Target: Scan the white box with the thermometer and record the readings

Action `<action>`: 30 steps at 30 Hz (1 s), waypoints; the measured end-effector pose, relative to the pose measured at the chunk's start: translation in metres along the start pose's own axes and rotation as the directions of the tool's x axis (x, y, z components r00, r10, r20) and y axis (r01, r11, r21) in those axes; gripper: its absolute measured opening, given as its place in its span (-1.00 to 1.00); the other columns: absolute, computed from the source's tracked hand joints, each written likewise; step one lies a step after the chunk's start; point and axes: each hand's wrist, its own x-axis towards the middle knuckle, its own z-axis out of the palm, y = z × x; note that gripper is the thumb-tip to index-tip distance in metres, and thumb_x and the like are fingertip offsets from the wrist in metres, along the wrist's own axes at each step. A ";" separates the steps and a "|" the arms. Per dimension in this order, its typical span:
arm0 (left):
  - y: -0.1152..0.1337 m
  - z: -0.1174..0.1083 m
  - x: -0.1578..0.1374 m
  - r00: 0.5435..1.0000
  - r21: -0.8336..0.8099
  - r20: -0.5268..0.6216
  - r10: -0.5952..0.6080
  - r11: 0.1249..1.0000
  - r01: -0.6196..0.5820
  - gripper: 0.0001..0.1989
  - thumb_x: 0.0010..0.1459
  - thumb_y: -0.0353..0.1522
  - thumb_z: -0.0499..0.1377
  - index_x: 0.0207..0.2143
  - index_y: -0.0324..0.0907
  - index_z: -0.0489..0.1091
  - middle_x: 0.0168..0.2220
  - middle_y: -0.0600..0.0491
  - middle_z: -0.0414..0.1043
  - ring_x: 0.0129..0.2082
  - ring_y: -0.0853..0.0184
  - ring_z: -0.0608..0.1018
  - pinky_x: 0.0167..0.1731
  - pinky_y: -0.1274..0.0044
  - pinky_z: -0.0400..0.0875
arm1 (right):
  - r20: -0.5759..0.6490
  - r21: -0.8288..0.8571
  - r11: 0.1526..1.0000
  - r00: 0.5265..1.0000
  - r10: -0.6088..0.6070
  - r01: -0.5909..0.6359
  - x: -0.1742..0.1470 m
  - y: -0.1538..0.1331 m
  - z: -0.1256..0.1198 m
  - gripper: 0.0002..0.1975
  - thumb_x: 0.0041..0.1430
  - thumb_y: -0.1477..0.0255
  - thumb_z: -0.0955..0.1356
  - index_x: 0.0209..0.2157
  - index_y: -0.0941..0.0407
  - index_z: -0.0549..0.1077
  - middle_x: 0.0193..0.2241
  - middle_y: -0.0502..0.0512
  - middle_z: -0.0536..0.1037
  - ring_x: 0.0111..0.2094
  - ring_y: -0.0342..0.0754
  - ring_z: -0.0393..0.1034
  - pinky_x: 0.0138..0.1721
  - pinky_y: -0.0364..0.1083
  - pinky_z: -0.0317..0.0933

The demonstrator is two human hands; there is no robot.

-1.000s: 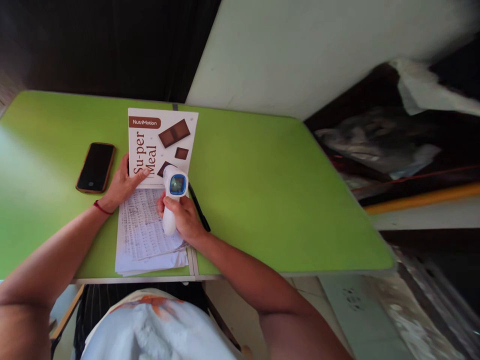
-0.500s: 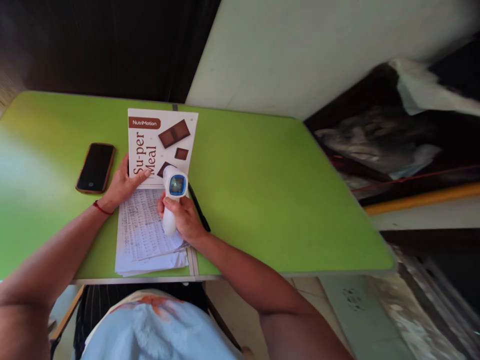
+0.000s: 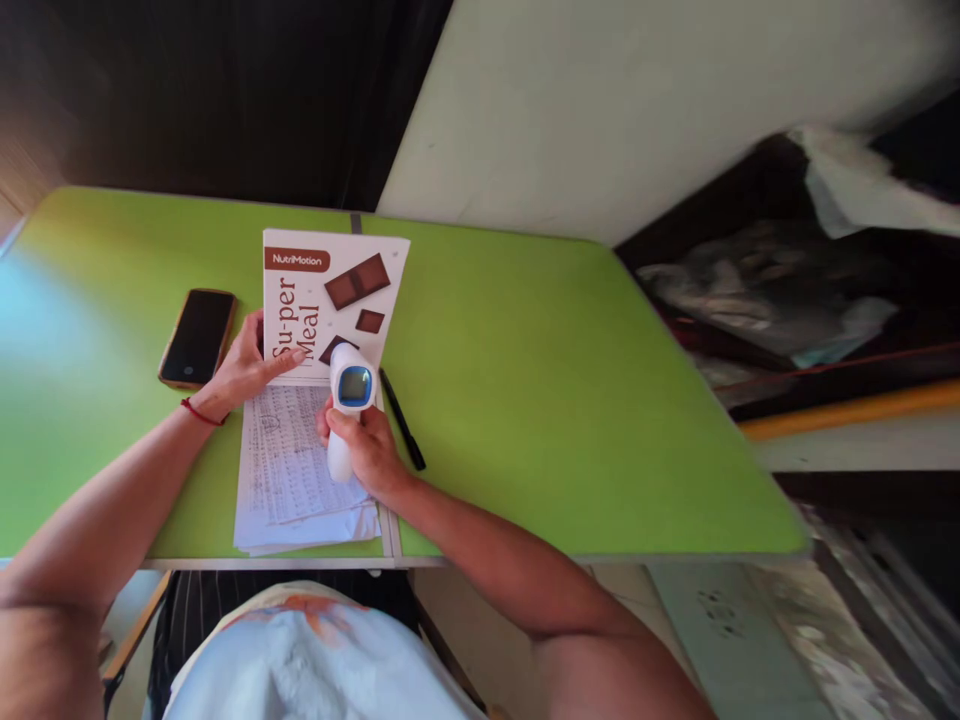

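My left hand [image 3: 255,365] grips the lower left edge of a white box [image 3: 345,320] printed "NutriMotion Su-per Meal" with brown chocolate pieces, thumb across its front. Wrapped in my right hand [image 3: 367,445] is a white infrared thermometer [image 3: 341,460] with a blue-rimmed screen, its head in front of the box's lower right part. The screen is lit, but I cannot read it. Under both hands lie handwritten paper sheets [image 3: 289,470] in a stack. A black pen [image 3: 405,425] rests just right of the papers.
A phone [image 3: 197,338] in a brown case lies left of the box on the green table [image 3: 555,400]. Behind the table are a dark panel [image 3: 210,100] and a pale wall [image 3: 570,110]. Shelves with plastic-wrapped things [image 3: 757,300] stand at the right.
The whole view has shifted slightly. The thermometer's screen looks paler now, and the pen shows more fully beside my right hand. Both hands keep their holds.
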 end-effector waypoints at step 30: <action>-0.006 -0.015 0.012 0.962 0.249 -0.232 0.143 0.965 -0.084 -0.10 0.02 0.10 0.50 0.23 -0.09 0.24 0.16 -0.14 0.40 0.19 -0.05 0.50 0.20 0.14 0.46 | -0.314 -0.910 0.361 0.906 -0.284 -0.202 0.048 -0.062 -0.111 -0.49 0.02 0.16 0.52 -0.03 0.12 0.53 -0.18 0.23 0.66 -0.23 0.17 0.55 -0.16 0.12 0.40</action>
